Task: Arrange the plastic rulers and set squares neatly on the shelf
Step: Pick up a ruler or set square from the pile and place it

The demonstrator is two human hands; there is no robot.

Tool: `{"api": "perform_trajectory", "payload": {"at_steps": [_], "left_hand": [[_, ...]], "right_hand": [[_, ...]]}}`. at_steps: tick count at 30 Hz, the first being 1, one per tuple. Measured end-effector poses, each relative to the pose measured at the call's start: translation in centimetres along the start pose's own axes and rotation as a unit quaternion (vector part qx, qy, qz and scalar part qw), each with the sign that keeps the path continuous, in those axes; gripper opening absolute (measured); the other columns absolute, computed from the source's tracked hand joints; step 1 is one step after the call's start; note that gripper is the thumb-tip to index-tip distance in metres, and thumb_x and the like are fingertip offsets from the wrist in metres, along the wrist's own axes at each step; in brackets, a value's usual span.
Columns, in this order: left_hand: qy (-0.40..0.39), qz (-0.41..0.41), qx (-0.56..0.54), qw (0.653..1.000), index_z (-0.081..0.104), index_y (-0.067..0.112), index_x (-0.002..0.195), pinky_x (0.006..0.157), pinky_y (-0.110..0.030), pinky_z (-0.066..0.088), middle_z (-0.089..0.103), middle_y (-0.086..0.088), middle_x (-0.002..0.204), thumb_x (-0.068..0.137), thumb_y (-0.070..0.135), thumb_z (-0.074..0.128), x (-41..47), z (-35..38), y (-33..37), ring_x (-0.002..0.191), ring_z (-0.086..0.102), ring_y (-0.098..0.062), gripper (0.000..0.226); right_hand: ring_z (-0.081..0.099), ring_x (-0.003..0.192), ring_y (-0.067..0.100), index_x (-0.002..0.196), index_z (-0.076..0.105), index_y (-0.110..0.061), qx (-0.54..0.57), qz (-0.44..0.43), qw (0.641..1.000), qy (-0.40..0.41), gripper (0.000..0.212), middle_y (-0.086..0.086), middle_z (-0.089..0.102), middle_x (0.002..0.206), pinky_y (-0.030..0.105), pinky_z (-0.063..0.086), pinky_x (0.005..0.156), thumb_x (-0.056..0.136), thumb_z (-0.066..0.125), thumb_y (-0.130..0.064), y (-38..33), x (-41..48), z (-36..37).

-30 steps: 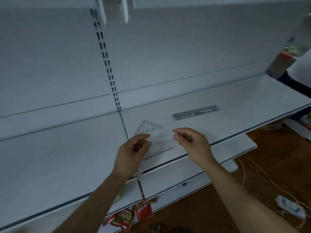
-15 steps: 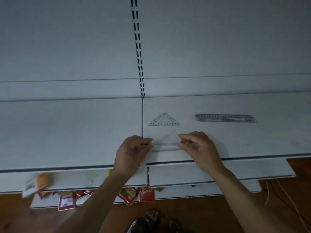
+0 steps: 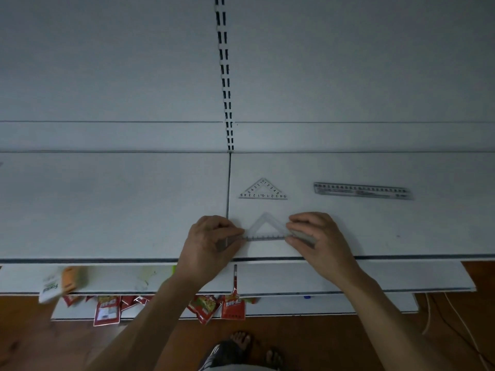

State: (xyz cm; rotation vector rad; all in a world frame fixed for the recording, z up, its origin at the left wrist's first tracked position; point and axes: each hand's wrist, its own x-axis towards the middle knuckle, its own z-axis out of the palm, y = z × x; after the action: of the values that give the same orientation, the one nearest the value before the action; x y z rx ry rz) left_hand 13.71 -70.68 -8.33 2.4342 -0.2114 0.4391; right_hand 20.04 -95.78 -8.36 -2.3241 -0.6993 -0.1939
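A clear triangular set square [image 3: 265, 229] lies flat on the white shelf [image 3: 375, 231] near its front edge. My left hand [image 3: 211, 245] pinches its left corner and my right hand [image 3: 318, 239] pinches its right corner. Behind it a second clear set square [image 3: 263, 190] with printed numbers lies flat, point away from me. To the right of that one a straight clear ruler [image 3: 361, 190] lies parallel to the shelf's front edge.
A slotted upright [image 3: 225, 76] divides the white back panel, and a seam [image 3: 228, 199] splits the shelf just left of the set squares. Lower shelves [image 3: 348, 277] jut out below, with red snack packets [image 3: 233, 306] and a white pouch [image 3: 51, 287]. My feet stand on a wooden floor.
My view has swung from slanted to square-on with the shelf. Both hands have come down with the set square, which now lies flat on the shelf between my fingertips.
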Motion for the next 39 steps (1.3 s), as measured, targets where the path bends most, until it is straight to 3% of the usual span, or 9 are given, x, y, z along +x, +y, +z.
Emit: {"api": "perform_trajectory", "payload": {"at_steps": [6, 15, 19, 26, 32, 39], "left_hand": [[0.002, 0.003, -0.003, 1.000, 0.076, 0.021, 0.096, 0.077, -0.023, 0.049, 0.065, 0.007, 0.093, 0.084, 0.044, 0.058, -0.1, 0.3, -0.3, 0.087, 0.056, -0.008, 0.032], [0.021, 0.011, -0.005, 1.000, 0.077, 0.020, 0.095, 0.078, -0.019, 0.047, 0.064, 0.008, 0.093, 0.085, 0.044, 0.058, -0.2, 0.4, -0.2, 0.089, 0.054, -0.004, 0.032], [0.023, 0.010, -0.004, 1.000, 0.077, 0.021, 0.096, 0.079, -0.024, 0.050, 0.064, 0.008, 0.093, 0.085, 0.044, 0.058, -0.3, 0.5, -0.3, 0.090, 0.054, -0.004, 0.031], [0.015, 0.000, 0.011, 1.000, 0.076, 0.018, 0.096, 0.080, -0.030, 0.052, 0.065, 0.005, 0.096, 0.083, 0.043, 0.061, -0.2, 0.3, 0.1, 0.090, 0.057, -0.008, 0.032], [0.004, -0.022, 0.029, 0.999, 0.074, 0.019, 0.100, 0.084, -0.027, 0.048, 0.063, 0.007, 0.101, 0.083, 0.044, 0.063, -0.2, 0.2, 0.5, 0.094, 0.056, -0.007, 0.032], [-0.004, -0.060, 0.006, 0.998, 0.071, 0.021, 0.106, 0.086, -0.006, 0.038, 0.062, 0.013, 0.105, 0.086, 0.047, 0.057, -1.0, -1.0, 1.5, 0.097, 0.055, -0.001, 0.036]], "right_hand": [[0.051, 0.110, 0.008, 0.105, 0.073, -0.015, -0.031, -0.017, 0.999, 0.019, 0.039, -0.003, 0.068, 0.113, 0.028, 0.043, 0.095, 0.087, 0.052, -0.042, -0.1, -1.2, 0.2], [0.055, 0.107, 0.010, 0.100, 0.076, -0.017, -0.021, -0.012, 0.999, 0.036, 0.024, -0.003, 0.069, 0.110, 0.026, 0.045, 0.091, 0.084, 0.064, -0.030, 0.0, -1.3, 0.5], [0.054, 0.107, 0.008, 0.099, 0.076, -0.018, -0.014, -0.012, 0.999, 0.034, 0.028, -0.004, 0.069, 0.111, 0.022, 0.043, 0.092, 0.086, 0.059, -0.037, 0.0, -1.4, 0.4], [0.054, 0.107, 0.008, 0.099, 0.075, -0.017, -0.007, 0.000, 1.000, 0.016, 0.024, -0.003, 0.069, 0.110, 0.024, 0.043, 0.092, 0.082, 0.064, -0.030, 0.1, -1.3, 0.0], [0.051, 0.107, 0.005, 0.104, 0.073, -0.014, 0.005, 0.000, 1.000, 0.020, 0.028, -0.004, 0.068, 0.111, 0.021, 0.040, 0.093, 0.082, 0.064, -0.030, 0.1, -1.4, 0.0], [0.053, 0.109, 0.009, 0.109, 0.071, -0.014, 0.040, 0.030, 0.999, 0.013, 0.032, -0.003, 0.065, 0.114, 0.013, 0.033, 0.097, 0.084, 0.059, -0.031, -0.5, -1.3, -0.6]]}}
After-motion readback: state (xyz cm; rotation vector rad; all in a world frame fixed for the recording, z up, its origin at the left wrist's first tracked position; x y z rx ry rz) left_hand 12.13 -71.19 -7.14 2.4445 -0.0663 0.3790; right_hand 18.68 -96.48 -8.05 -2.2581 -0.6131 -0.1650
